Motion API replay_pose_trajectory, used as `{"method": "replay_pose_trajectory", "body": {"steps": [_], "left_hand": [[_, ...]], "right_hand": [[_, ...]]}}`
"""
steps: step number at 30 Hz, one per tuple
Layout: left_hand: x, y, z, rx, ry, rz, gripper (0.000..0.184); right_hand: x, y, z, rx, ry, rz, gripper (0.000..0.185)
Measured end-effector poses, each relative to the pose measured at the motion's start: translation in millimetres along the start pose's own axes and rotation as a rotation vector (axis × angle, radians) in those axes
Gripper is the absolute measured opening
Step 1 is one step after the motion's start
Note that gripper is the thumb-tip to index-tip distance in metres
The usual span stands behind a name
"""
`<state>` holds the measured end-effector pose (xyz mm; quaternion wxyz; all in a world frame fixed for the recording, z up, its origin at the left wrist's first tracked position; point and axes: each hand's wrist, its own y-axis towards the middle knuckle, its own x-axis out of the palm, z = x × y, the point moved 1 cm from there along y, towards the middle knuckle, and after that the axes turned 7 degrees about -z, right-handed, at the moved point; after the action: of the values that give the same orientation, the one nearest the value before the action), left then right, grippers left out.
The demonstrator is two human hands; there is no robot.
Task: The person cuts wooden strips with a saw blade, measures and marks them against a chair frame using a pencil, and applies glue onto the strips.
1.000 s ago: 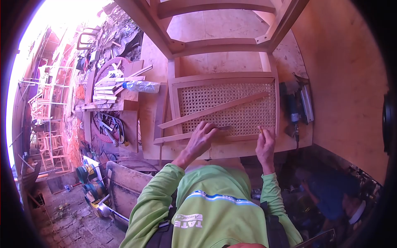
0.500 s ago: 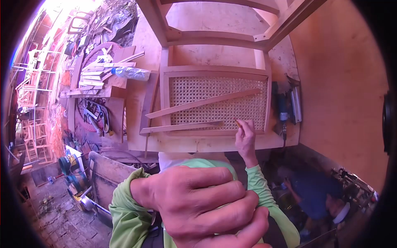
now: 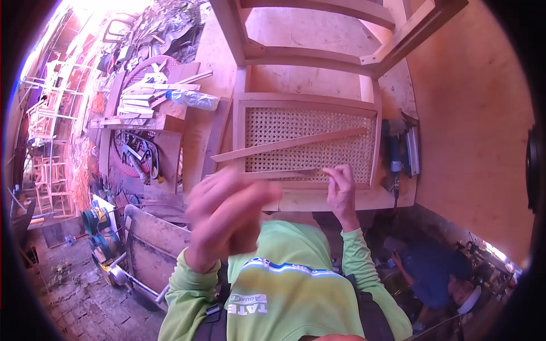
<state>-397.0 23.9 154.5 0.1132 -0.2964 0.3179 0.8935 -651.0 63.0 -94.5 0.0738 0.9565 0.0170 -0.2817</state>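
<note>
My right hand (image 3: 342, 196) pinches a short, thin stick that looks like a pencil (image 3: 326, 172), over the near side of a cane-webbed wooden panel (image 3: 273, 122). That panel is part of a wooden chair frame (image 3: 301, 58) lying on the bench. Across the webbing lie two thin wood strips: an upper slanted strip (image 3: 290, 144) and a lower strip (image 3: 284, 174) whose far right end is close to my right fingertips. My left hand (image 3: 224, 213) is raised in front of my body, near the bench edge, smeared by motion. Its fingers look bent, and I cannot see anything in them.
A corded power tool (image 3: 393, 156) lies right of the panel. At left are a plastic bottle (image 3: 196, 99), stacked wood offcuts (image 3: 136, 105) and a hand saw (image 3: 136, 150) on a lower shelf. Another person (image 3: 432, 273) is bent down at lower right. Machines (image 3: 105, 238) stand lower left.
My left hand has moved away from the camera, down and left toward the bench edge. My right hand keeps its pinch by the lower strip. The whole view has shifted slightly.
</note>
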Motion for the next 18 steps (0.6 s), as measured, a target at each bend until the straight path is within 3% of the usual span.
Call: {"method": "replay_pose_trajectory", "body": {"steps": [2,5,10,14,16,18], "left_hand": [[40.1,-28.8,-54.9,0.012,0.229,-0.363,0.031],[82.1,-99.2,-91.3,-0.050,0.280,-0.472,0.032],[102.3,-165.3,-107.5,-0.390,0.204,-0.775,0.032],[93.4,-167.3,-116.0,-0.396,0.245,-0.663,0.027],[81.0,-157.6,-126.3,-0.384,0.287,-0.371,0.022],[74.1,-149.6,-134.7,-0.403,0.302,-0.338,0.018]], "right_hand": [[11.8,5.5,-14.0,-0.092,0.042,-0.119,0.028],[25.0,3.6,-32.6,-0.174,0.081,-0.286,0.024],[43.7,-11.5,-34.9,-0.187,0.112,-0.466,0.024],[37.6,-12.0,-35.5,-0.197,0.012,-0.251,0.030],[31.2,-6.9,-4.8,-0.051,-0.122,-0.070,0.035],[32.7,5.5,13.3,-0.072,-0.172,-0.026,0.037]]}}
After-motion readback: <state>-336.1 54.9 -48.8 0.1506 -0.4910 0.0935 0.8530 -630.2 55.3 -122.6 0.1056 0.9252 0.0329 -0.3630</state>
